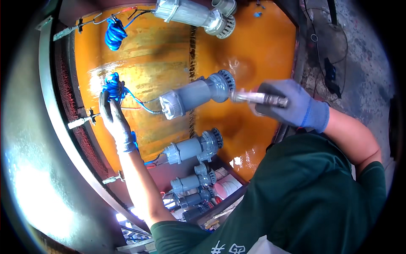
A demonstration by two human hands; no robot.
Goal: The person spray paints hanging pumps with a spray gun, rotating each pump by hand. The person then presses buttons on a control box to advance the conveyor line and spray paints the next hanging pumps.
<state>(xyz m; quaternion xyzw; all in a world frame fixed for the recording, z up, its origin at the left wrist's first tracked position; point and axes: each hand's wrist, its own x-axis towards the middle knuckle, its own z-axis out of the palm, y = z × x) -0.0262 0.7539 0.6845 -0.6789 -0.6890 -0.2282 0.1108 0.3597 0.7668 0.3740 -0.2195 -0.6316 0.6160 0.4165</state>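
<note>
My right hand [292, 103], in a blue-grey glove, is shut on a metal tool [258, 98] whose tip meets the strainer end of a grey submersible pump [196, 95] lying in orange-brown water. My left hand [113, 118], gloved too, reaches out to a coiled blue cable [113, 87] wired to that pump and touches it. Whether the fingers close on the coil is hidden.
The orange water fills a metal tank [55, 110] with a curved rim. Another grey pump [194, 148] lies nearer me, a pale one [194, 15] at the far end with a second blue coil [115, 34]. More pumps [190, 186] are stacked below. Concrete floor [359, 63] lies to the right.
</note>
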